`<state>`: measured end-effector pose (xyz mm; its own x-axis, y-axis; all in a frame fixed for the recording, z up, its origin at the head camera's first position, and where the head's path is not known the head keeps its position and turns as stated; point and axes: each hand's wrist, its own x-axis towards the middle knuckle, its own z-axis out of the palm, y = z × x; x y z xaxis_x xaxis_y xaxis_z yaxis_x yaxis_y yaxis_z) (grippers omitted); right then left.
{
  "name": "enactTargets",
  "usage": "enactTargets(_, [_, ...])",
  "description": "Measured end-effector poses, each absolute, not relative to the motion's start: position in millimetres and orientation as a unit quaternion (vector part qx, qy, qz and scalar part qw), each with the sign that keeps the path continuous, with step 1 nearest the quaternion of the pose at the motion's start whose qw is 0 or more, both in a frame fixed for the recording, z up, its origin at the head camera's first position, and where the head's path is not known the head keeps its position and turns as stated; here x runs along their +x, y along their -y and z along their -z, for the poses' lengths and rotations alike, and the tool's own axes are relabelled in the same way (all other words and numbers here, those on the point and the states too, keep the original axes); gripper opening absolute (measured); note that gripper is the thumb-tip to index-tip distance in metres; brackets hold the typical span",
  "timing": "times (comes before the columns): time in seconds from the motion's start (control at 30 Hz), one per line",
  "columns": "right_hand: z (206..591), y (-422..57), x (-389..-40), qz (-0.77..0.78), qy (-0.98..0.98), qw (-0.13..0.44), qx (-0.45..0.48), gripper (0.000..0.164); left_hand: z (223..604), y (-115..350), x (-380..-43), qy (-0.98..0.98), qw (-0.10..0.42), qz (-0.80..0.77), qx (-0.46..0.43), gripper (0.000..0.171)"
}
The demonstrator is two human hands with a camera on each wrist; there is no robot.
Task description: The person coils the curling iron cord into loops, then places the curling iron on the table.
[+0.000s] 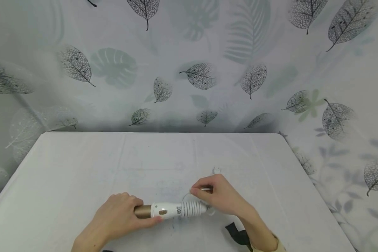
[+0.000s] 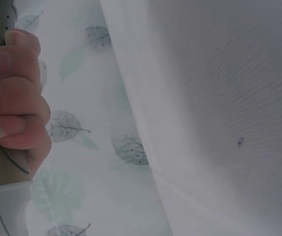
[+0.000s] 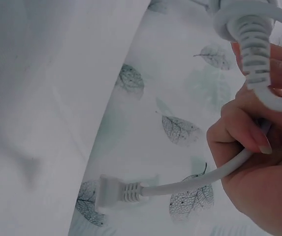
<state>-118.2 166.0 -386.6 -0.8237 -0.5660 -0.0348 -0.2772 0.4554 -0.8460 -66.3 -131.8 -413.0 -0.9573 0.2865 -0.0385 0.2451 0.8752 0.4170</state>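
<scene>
A curling iron (image 1: 167, 210) with a white handle and gold barrel lies crosswise low over the table. My left hand (image 1: 116, 217) grips its gold barrel, with the thumb stretched along toward the handle. White cord (image 1: 192, 209) is wound in several turns round the handle's right end. There my right hand (image 1: 223, 194) pinches the loose part of the cord between curled fingers. In the right wrist view the ribbed cord sleeve (image 3: 255, 54) loops back toward that hand, and the white plug (image 3: 112, 196) hangs from the short free end. The left wrist view shows the curled left fingers (image 2: 22, 101).
The white-covered table (image 1: 82, 164) reaches back to a leaf-printed curtain (image 1: 176, 45), which also hangs along both sides. A black strap (image 1: 237, 233) shows beside the right forearm near the front.
</scene>
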Motion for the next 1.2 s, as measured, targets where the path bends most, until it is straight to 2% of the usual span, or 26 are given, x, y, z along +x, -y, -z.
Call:
enactTargets(0.17, [385,-159,-111,0.459,-0.837,0.126,-0.269,0.009,414,129,-66,-0.968,0.074,-0.210,0.119,0.059])
enactTargets(0.37, [382,-157,-106,0.452,-0.824,0.149,-0.307,0.017,413,126,-65,-0.972,0.085,-0.205,0.071,0.059])
enactTargets(0.53, [379,-158,-104,0.456,-0.812,0.156,-0.329,0.022,411,127,-67,-0.976,0.071,-0.205,0.030,0.061])
enactTargets(1.0, [381,-156,-106,0.459,-0.791,0.129,-0.384,0.027,406,130,-69,-0.977,0.049,-0.205,0.005,0.071])
enactTargets(1.2, [383,-152,-105,0.494,-0.796,0.078,-0.340,0.020,401,130,-70,-0.979,0.014,-0.202,0.006,0.069])
